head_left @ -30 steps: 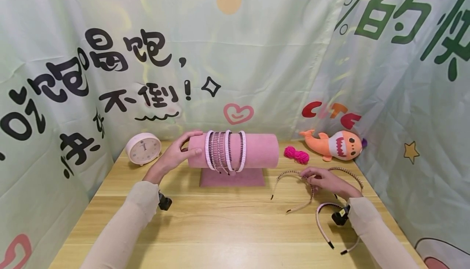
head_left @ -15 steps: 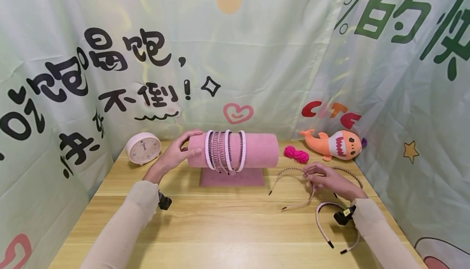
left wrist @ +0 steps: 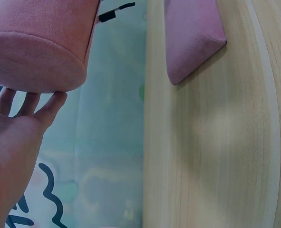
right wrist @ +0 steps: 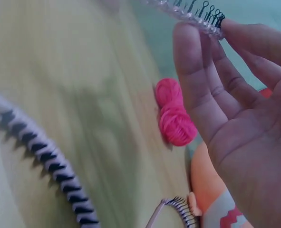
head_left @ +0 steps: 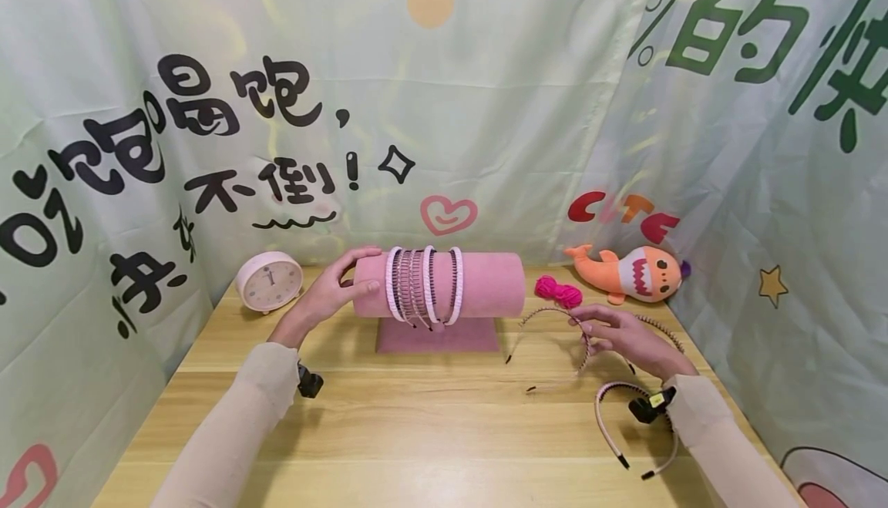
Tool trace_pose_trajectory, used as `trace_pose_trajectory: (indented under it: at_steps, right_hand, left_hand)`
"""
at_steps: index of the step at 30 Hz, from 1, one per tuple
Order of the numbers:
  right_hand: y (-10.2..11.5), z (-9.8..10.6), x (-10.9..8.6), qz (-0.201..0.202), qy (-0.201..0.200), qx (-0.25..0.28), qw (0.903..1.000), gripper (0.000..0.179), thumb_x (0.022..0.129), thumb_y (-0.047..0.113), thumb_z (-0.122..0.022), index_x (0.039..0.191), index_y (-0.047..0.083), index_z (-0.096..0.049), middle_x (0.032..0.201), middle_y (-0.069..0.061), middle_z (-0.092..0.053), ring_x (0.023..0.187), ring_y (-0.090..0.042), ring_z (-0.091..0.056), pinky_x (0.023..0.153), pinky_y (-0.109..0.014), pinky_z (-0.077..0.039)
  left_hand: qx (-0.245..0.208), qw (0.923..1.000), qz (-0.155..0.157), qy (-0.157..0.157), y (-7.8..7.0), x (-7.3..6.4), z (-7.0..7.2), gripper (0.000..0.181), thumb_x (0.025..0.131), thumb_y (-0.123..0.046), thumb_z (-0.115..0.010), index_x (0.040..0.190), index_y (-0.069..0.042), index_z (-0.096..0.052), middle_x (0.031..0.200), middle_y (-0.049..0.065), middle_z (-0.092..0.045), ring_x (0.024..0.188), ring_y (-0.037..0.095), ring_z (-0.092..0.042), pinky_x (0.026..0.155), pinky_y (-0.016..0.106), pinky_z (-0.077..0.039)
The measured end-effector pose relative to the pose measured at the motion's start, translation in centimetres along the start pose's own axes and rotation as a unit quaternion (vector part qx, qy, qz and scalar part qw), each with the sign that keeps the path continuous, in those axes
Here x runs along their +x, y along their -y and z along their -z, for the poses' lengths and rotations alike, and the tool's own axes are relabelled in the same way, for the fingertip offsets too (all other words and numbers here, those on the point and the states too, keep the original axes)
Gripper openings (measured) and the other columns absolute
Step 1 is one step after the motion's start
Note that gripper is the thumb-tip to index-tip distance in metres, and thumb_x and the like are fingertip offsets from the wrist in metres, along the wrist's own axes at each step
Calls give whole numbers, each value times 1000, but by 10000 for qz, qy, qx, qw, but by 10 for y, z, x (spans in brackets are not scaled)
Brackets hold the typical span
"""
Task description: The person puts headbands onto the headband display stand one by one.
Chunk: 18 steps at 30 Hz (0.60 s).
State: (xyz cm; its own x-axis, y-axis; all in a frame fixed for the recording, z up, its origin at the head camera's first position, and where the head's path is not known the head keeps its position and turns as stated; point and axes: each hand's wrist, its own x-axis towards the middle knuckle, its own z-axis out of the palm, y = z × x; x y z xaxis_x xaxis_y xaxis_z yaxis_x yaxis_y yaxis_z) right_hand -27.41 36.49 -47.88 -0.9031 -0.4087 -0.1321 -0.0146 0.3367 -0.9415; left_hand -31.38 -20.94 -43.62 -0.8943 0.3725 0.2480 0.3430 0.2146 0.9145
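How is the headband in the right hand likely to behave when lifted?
Probably stiff and springy: the headband forms an open arch in the right hand. Likely light, given its slim band and the fingertip hold. It may snag rather than slip, since dark loops line one edge.

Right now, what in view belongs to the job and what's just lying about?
Likely the job:
pink stand, touched by the left hand
mounted headbands around it
held headband, in the right hand
two loose headbands on the table

Likely just lying about:
clock
pink yarn
plush toy
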Motion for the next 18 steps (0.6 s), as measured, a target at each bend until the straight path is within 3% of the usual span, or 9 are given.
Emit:
trace_pose_trajectory:
  at_steps: [3,10,18]
  right_hand:
    - [7,-2,1,34,-75,35,10000,39,113,23,-61,149,7,-60,145,-6,-63,109,-24,-67,91,-40,-66]
    - [27,-9,4,436,-146,156,9988,43,115,18,-58,151,-5,-53,127,0,-66,98,-13,-68,89,-37,-67]
    - [51,-16,8,746,-507,-26,9959,38,114,24,-60,148,7,-61,126,-1,-72,98,-14,-71,89,-38,-68]
  left_hand:
    - [26,10000,2,-2,0,0,0,62,102,-19,-77,159,-17,-52,173,9,-40,155,37,-44,127,62,-40]
    - [8,10000,14,6,1,-1,1,63,102,-19,-76,160,-17,-51,173,10,-39,155,38,-44,128,62,-38]
    - [-31,10000,51,29,-1,-1,0,63,102,-19,-77,160,-18,-51,173,9,-40,154,37,-45,127,62,-40]
